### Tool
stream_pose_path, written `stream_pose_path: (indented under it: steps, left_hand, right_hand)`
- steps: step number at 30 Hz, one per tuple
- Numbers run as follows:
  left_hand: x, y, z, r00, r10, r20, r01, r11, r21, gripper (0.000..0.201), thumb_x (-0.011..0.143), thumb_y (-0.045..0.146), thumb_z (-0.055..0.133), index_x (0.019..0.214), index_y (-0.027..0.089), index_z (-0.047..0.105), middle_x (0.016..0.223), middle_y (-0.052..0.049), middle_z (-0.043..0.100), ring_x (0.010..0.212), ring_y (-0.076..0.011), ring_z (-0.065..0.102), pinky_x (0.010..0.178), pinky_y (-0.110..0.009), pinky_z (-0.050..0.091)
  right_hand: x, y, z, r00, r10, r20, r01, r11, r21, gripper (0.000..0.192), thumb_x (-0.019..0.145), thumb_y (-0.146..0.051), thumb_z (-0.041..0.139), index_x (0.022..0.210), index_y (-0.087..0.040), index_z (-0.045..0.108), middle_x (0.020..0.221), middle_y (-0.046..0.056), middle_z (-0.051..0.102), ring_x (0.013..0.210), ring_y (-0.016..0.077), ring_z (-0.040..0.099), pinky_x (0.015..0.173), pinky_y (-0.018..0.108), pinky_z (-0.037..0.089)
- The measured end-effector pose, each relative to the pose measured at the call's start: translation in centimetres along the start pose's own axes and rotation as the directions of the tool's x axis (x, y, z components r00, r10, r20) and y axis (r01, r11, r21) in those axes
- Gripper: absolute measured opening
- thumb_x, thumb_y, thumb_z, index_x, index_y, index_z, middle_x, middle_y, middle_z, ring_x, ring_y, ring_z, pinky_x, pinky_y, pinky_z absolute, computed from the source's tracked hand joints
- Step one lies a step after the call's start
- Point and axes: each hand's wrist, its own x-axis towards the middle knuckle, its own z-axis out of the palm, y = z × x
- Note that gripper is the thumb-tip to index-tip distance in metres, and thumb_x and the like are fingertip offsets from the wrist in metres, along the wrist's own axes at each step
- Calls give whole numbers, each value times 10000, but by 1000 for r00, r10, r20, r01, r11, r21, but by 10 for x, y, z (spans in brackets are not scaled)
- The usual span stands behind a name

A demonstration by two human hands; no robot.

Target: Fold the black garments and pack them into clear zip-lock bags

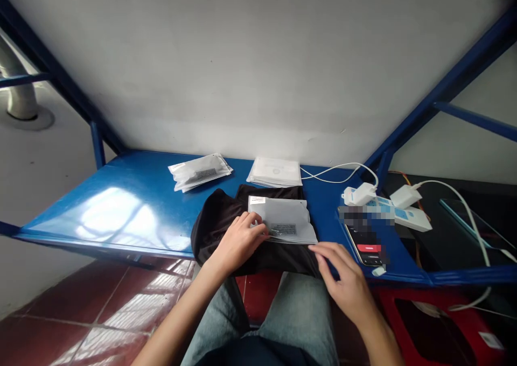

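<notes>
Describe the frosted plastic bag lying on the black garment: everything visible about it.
The frosted plastic bag is flat, translucent and whitish, roughly rectangular, with a small white label at its far left corner and a dark printed patch near the front edge. It lies on the folded black garment on the blue shelf. The left hand touches its left edge; the right hand has fingertips by its near right corner.

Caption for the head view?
Left hand on a clear bag atop black cloth; right hand at the cloth's edge.
</notes>
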Motion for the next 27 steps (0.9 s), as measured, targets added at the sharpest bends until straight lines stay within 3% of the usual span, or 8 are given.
stream_pose_path:
  steps: [3, 6, 10, 13, 16, 19, 22, 27]
  left_hand:
    - [3, -1, 6, 991, 26, -131, -20, 999, 51, 116, 1013, 275, 601, 950, 215, 677, 1025, -55, 641, 879, -193, 567, 790, -321, 470]
    - [6, 0, 7, 941, 81, -330, -34, 988, 148, 118, 1017, 248, 591, 944, 212, 676, 968, -46, 658, 796, -172, 548, 733, -307, 442]
    - [11, 2, 4, 861, 104, -498, -31, 988, 151, 45, 976, 203, 645, 945, 216, 674, 946, -38, 668, 766, -155, 548, 717, -282, 446]
    - [13, 4, 2, 849, 88, -522, -14, 990, 144, 45, 970, 205, 650, 940, 223, 679, 948, -36, 674, 765, -152, 567, 718, -275, 459]
    - [9, 5, 0, 881, 23, -472, 15, 997, 76, 84, 988, 280, 632, 946, 228, 682, 954, -43, 684, 788, -162, 617, 734, -275, 481]
    - [3, 1, -5, 911, -259, -321, 227, 965, -134, 230, 1026, 393, 551, 1169, 237, 640, 1000, -68, 704, 872, -209, 692, 770, -304, 518]
    - [7, -13, -9, 831, -550, -88, 494, 800, -339, 407, 1037, 386, 497, 1407, 217, 479, 822, -41, 711, 787, -250, 730, 712, -325, 529]
    - [29, -38, -2, 812, -555, 182, 513, 531, -674, 672, 894, 290, 660, 1499, 234, 371, 776, 4, 711, 642, -200, 703, 613, -279, 544]
  right_hand:
    - [-1, -17, 15, 997, -20, 80, 14, 998, 67, 356, 1003, -82, 483, 1244, -275, 660, 1173, 65, 697, 1137, 227, 656, 954, 390, 567]
    - [4, -25, 28, 991, -53, 124, 42, 995, 90, 417, 995, -38, 457, 1267, -274, 668, 1228, 59, 700, 1185, 214, 648, 984, 389, 579]
    - [19, -32, 32, 989, -147, 32, 144, 986, 79, 491, 982, -16, 463, 1352, -281, 646, 1341, 58, 680, 1325, 235, 589, 1091, 450, 544]
    - [34, -38, 31, 985, -175, -3, 174, 983, 53, 539, 991, -30, 453, 1445, -289, 587, 1428, 50, 643, 1392, 237, 545, 1146, 457, 510]
    - [50, -43, 37, 993, -100, 61, 103, 994, -47, 507, 1023, -104, 447, 1484, -282, 558, 1456, 60, 628, 1377, 245, 566, 1139, 440, 517]
    - [60, -41, 52, 990, 15, 139, 16, 975, -220, 497, 1029, -196, 491, 1521, -256, 523, 1457, 115, 626, 1322, 311, 614, 1068, 485, 560]
    - [66, -35, 66, 973, 78, 215, 0, 941, -337, 533, 963, -193, 600, 1493, -233, 564, 1404, 158, 663, 1254, 374, 658, 960, 501, 611]
    - [76, -25, 64, 956, 59, 287, 56, 926, -374, 468, 912, -121, 625, 1361, -239, 680, 1200, 135, 774, 1044, 320, 760, 871, 424, 637]
